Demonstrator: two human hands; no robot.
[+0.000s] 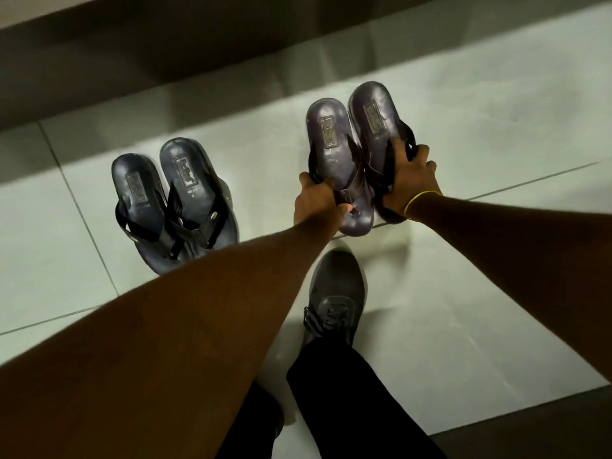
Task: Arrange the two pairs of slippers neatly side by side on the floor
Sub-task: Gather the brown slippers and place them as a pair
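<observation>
At the left, the dark blue-black strapped pair of slippers [174, 203] lies on the pale glossy tiled floor [463, 144], its two soles touching and slightly overlapped near the toes. To its right, your left hand [316, 202] grasps the strap of the greyish-purple left slipper [334, 167], fingers [323, 183] clenched around it. Your right hand [412, 183] grips the strap of the matching right slipper [376, 120] in the same way. These two touch along their inner edges, the right one set further forward. Draw it back until heels align, and likely shift both nearer the dark pair. Your grey laced sneaker [334, 299] stands just behind. A dim, shadowed band crosses the floor beyond the slippers; grout lines offer a straight reference.
</observation>
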